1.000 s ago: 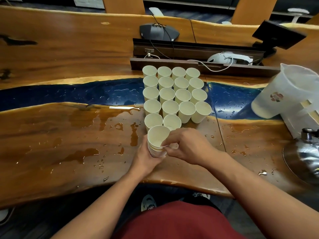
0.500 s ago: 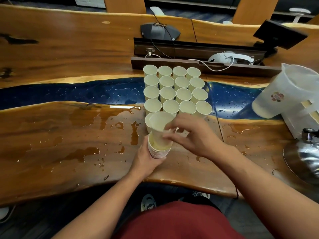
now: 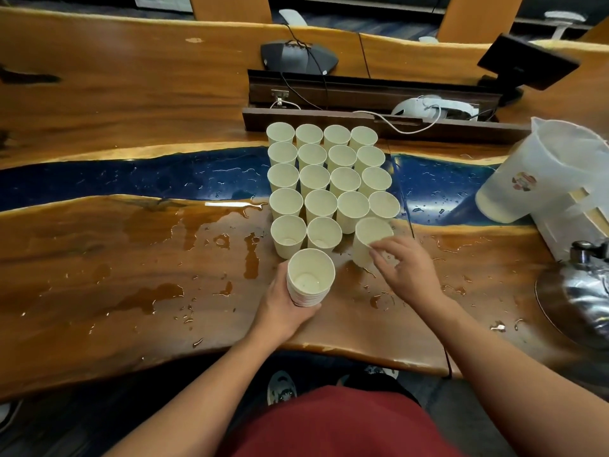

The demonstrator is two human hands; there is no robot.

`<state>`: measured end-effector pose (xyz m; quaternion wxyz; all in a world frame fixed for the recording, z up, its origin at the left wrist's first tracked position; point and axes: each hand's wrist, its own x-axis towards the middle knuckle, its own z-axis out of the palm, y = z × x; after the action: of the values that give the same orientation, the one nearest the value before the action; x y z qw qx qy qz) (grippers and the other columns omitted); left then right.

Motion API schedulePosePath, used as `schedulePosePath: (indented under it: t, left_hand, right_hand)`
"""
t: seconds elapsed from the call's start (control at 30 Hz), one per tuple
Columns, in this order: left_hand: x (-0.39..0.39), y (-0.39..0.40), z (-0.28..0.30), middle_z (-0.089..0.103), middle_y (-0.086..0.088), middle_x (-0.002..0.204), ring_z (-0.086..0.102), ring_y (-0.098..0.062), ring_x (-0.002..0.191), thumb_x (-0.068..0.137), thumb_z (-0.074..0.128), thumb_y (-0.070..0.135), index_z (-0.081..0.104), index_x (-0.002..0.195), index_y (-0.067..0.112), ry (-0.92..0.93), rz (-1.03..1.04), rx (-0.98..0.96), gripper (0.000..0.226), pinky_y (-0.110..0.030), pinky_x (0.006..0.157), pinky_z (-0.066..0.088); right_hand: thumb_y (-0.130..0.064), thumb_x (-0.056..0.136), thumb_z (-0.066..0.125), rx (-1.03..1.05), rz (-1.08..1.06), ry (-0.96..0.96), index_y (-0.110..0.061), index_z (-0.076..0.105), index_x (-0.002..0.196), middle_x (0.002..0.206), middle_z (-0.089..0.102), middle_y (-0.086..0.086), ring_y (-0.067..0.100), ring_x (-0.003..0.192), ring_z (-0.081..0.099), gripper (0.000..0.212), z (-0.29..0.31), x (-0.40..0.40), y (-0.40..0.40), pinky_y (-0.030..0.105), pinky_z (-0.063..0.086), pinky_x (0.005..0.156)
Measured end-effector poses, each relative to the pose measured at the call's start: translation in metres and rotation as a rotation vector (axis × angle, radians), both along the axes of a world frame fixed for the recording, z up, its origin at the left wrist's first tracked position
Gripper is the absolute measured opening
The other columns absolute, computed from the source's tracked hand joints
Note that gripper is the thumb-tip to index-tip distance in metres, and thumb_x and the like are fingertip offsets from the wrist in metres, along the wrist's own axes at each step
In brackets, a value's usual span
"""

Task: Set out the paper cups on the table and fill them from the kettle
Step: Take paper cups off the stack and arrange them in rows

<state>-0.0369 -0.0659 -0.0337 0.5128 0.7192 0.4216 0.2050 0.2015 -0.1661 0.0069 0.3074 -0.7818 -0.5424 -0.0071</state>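
Paper cups beyond both hands

A long live-edge wooden table fills the view, a glossy blue resin strip running across it (water pools and droplets catch the light). A dark recessed cable trough with plugged-in cords sits mid-table. Beyond stand wooden pillars and dark blue-grey flooring.

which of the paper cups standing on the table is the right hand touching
The cup nearest the right hand: the lone cup at the right end of the front row, set slightly apart from the grid. Fingertips rest on its near rim.
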Motion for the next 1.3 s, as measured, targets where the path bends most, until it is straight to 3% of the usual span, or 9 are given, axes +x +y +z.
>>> schedulePosePath:
  t: [0.1,0.27,0.5,0.73,0.9,0.97,1.03,1.17,1.3]
  left_hand:
    - [0.001,0.000,0.000,0.054,0.024,0.110,0.054,-0.007,0.107,0.061,0.092,0.020,0.036,0.122,0.043,-0.002,0.003,-0.003,0.086,-0.020,0.085,0.040]
    - [0.002,0.001,0.000,0.054,0.021,0.111,0.054,-0.008,0.108,0.060,0.092,0.020,0.041,0.128,0.033,-0.003,0.008,0.007,0.087,-0.020,0.086,0.039]
    - [0.001,0.001,0.001,0.056,0.013,0.117,0.053,-0.010,0.110,0.060,0.092,0.019,0.042,0.134,0.026,-0.001,-0.001,0.004,0.090,-0.022,0.088,0.039]
    - [0.004,-0.001,0.001,0.056,0.014,0.118,0.053,-0.012,0.114,0.060,0.092,0.020,0.041,0.131,0.030,0.013,-0.033,0.010,0.088,-0.021,0.088,0.039]
    - [0.015,-0.004,0.006,0.049,0.027,0.113,0.044,0.007,0.105,0.062,0.091,0.019,0.035,0.122,0.044,-0.010,-0.099,0.022,0.086,0.005,0.079,0.030]
    - [0.020,-0.005,0.006,0.050,0.029,0.113,0.046,0.007,0.105,0.063,0.091,0.023,0.035,0.121,0.050,-0.015,-0.137,0.029,0.085,0.003,0.081,0.033]
    - [0.025,-0.006,0.007,0.053,0.027,0.114,0.050,0.006,0.106,0.064,0.090,0.026,0.034,0.121,0.055,-0.018,-0.171,0.030,0.085,-0.001,0.081,0.038]
    - [0.033,-0.005,0.005,0.055,0.024,0.116,0.052,0.008,0.107,0.065,0.090,0.023,0.038,0.122,0.046,-0.051,-0.191,0.028,0.081,-0.002,0.082,0.039]
    - [0.040,-0.002,0.003,0.056,0.022,0.113,0.053,0.006,0.101,0.064,0.090,0.014,0.039,0.124,0.034,-0.062,-0.199,0.029,0.081,-0.001,0.080,0.038]
  right_hand:
    - [-0.018,0.087,0.075,-0.133,-0.028,0.029,-0.017,0.078,0.097,0.097,0.073,-0.001,0.021,0.091,0.064,0.011,-0.017,-0.003,-0.006,0.018,0.036,0.077]
    - [-0.023,0.090,0.072,-0.209,-0.047,0.080,-0.020,0.078,0.100,0.101,0.074,-0.003,0.020,0.095,0.063,0.012,-0.020,-0.005,0.006,0.028,0.044,0.078]
    - [-0.023,0.093,0.068,-0.262,-0.059,0.121,-0.021,0.076,0.108,0.110,0.074,-0.004,0.021,0.102,0.061,0.017,-0.013,-0.006,0.023,0.023,0.036,0.079]
    - [-0.032,0.079,0.083,-0.200,-0.078,0.146,-0.028,0.051,0.141,0.135,0.052,-0.002,0.012,0.099,0.056,0.070,0.018,-0.003,0.022,0.026,0.044,0.089]
    - [-0.032,0.087,0.074,-0.092,0.173,0.304,-0.030,0.072,0.090,0.090,0.063,-0.018,0.005,0.071,0.059,0.004,0.081,-0.020,0.020,0.018,0.044,0.066]
    - [-0.025,0.086,0.077,-0.183,0.329,0.401,-0.027,0.074,0.082,0.082,0.068,-0.017,-0.001,0.069,0.058,0.005,0.098,-0.032,0.017,0.010,0.038,0.061]
    - [-0.025,0.084,0.080,-0.350,0.414,0.439,-0.020,0.078,0.086,0.081,0.069,-0.018,0.000,0.066,0.058,0.006,0.101,-0.038,0.016,0.011,0.038,0.060]
    - [-0.039,0.083,0.076,-0.649,0.409,0.287,-0.036,0.075,0.108,0.081,0.069,-0.017,0.003,0.064,0.056,0.025,0.094,-0.039,0.013,0.020,0.044,0.063]
    - [-0.033,0.091,0.065,-0.719,0.402,0.140,-0.036,0.072,0.118,0.093,0.075,-0.002,0.004,0.069,0.051,0.027,0.094,-0.042,0.012,0.022,0.039,0.067]
